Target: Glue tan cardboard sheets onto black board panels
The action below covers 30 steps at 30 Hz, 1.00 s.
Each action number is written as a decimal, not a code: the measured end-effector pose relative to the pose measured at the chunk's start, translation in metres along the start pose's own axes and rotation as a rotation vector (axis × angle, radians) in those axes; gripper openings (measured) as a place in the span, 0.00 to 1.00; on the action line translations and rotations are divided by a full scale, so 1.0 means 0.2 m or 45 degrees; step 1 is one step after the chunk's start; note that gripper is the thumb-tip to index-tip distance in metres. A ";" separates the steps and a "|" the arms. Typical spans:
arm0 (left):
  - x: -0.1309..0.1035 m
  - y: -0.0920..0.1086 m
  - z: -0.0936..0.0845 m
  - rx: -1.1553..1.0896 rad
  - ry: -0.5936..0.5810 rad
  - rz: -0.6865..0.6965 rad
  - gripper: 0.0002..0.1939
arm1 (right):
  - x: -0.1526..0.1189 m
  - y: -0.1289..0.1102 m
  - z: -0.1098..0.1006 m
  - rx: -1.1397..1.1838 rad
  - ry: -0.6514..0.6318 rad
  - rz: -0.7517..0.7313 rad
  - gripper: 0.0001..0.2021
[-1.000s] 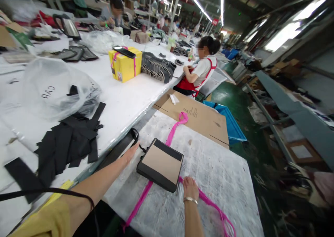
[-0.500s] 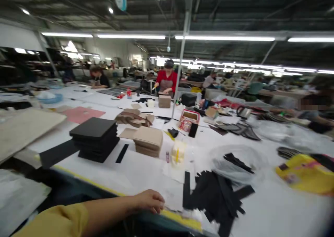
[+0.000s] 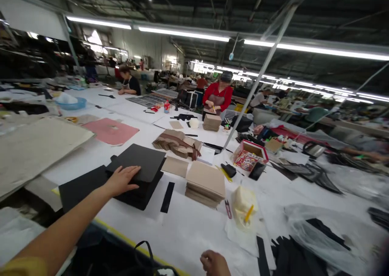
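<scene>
My left hand [image 3: 123, 180] lies with fingers spread on the top of a stack of black square sheets [image 3: 142, 158], near its left front side. A black strip [image 3: 167, 197] lies just right of that stack. At the bottom edge my right hand [image 3: 215, 263] hovers by the table's front edge, its fingers curled; whether anything is inside them is hidden. Beyond it are a neat stack of beige pieces [image 3: 206, 179], small thread snips [image 3: 227, 209] and a pale yellow block with a yellow-orange tool [image 3: 248, 214] on it.
Black strips [image 3: 299, 255] and a clear plastic bag [image 3: 328, 231] lie at right. A red patterned box [image 3: 249, 158] stands near a slanting metal pole [image 3: 258, 79]. A pink sheet [image 3: 111, 131] lies at left. Across the table a co-worker in red [image 3: 218, 96] handles beige pieces.
My left hand has moved from the table's front edge up and left onto the black stack. My right hand has come into view. The view has swung, shifting the table's things rightward.
</scene>
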State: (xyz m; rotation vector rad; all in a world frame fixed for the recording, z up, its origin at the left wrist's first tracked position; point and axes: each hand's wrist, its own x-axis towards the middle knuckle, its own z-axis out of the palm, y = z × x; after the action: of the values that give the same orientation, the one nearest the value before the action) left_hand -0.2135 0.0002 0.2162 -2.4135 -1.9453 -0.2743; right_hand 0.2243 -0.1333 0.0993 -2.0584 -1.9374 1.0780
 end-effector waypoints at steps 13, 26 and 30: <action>0.05 -0.08 -0.11 -0.019 0.411 0.503 0.13 | 0.22 -0.35 0.01 1.007 -0.283 0.138 0.29; -0.16 1.18 0.68 -0.274 -0.459 0.952 0.15 | 0.30 0.14 -0.03 0.782 -0.154 0.255 0.20; -0.20 1.06 1.01 -0.315 -0.660 0.537 0.27 | 0.23 0.36 0.06 0.507 -0.018 0.416 0.17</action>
State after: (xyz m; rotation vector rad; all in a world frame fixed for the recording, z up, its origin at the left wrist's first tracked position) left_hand 0.0074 -0.0576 0.0291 -3.2353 -1.5400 0.1529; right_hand 0.2743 -0.1078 0.0327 -2.1706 -1.2766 1.4083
